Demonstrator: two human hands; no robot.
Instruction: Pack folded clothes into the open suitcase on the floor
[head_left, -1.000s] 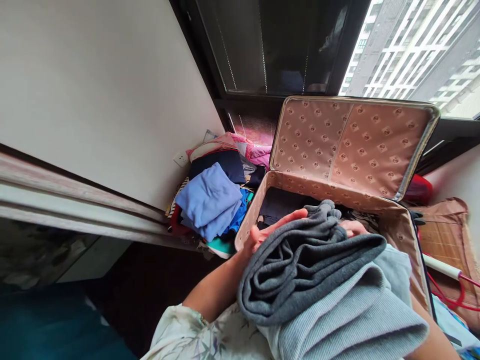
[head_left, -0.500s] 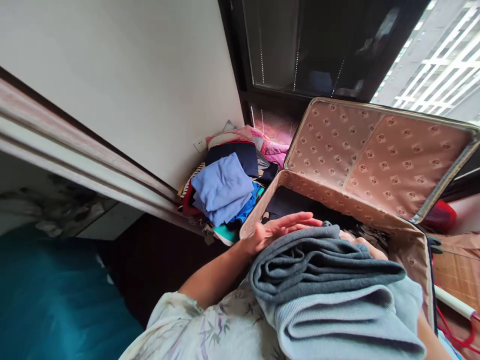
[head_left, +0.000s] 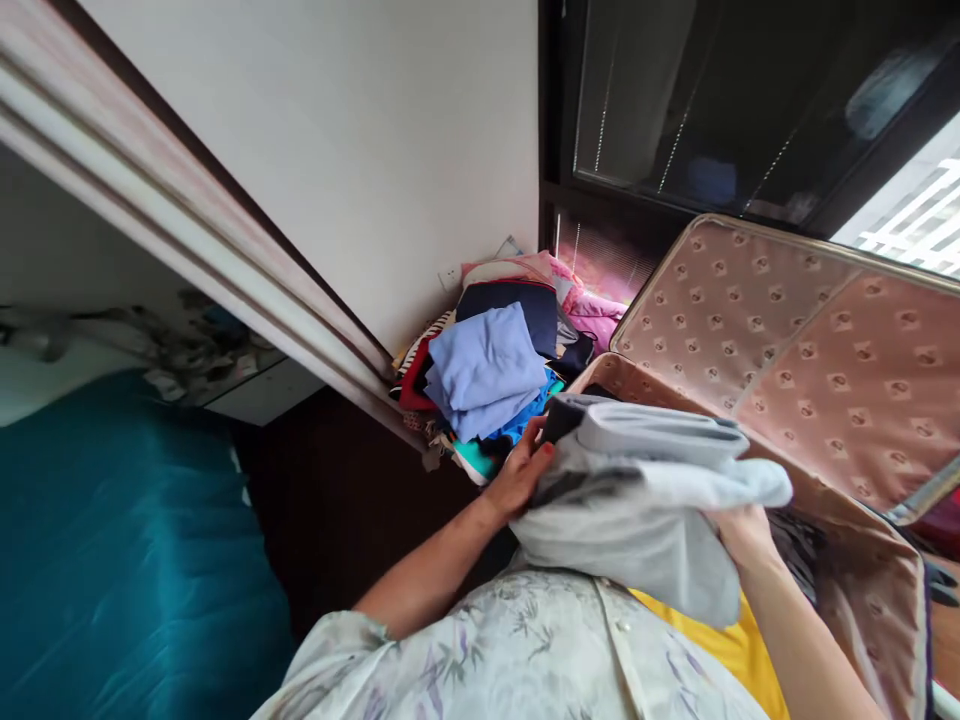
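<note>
Because both hands carry it from opposite ends, the folded bundle of light grey clothes sits level in the lower middle of the frame, just above the floral-print shirt front at the bottom edge. A strip of yellow cloth shows beneath the bundle at lower right; whether it is part of the load I cannot tell. The left hand clamps the bundle's left end, thumb on top and fingers curled under, apparently pressing a dark grey layer against the pale ones so the stack keeps its folds. The right hand is mostly hidden beneath the right end; it seems to cup the cloth from below, though its fingers cannot be seen, so the exact grip is unclear. Between the two hands the bundle spans the whole gap, touching both.

Just beyond, at right centre, stands the open suitcase, its patterned pink lid propped back toward the window, which leaves the inside open from above; the bundle is held over its near left corner. Left of the suitcase, in the middle of the frame, a loose heap of clothes topped by a pale blue piece lies against the white wall. A teal bedcover fills the lower left, and a dark window frame crosses the upper right.
</note>
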